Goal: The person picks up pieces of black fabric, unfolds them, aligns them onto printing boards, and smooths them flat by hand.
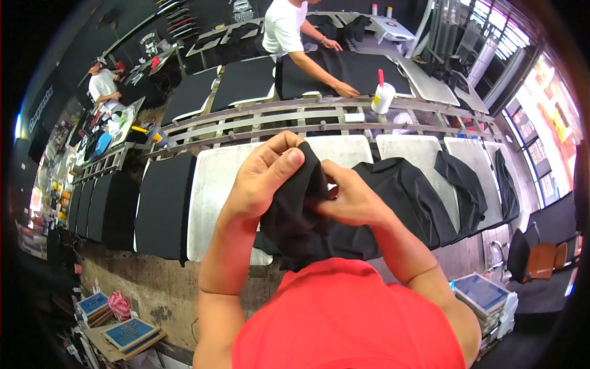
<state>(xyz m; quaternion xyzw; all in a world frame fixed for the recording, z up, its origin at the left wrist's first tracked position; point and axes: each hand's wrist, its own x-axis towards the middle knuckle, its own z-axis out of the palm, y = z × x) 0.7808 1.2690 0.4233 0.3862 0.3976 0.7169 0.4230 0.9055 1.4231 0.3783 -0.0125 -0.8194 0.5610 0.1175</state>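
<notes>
Forearms [226,255] inward, left grip [265,175] tight on black cloth [292,218], right grip [353,195] unclear.

Head view (wide fisheye), facing forward, downward, near the fingers [284,141]

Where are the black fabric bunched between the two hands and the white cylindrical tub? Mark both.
Black fabric [296,214], head view: its bunched folds.
White cylindrical tub [383,99], head view: the middle of its side wall.
</notes>
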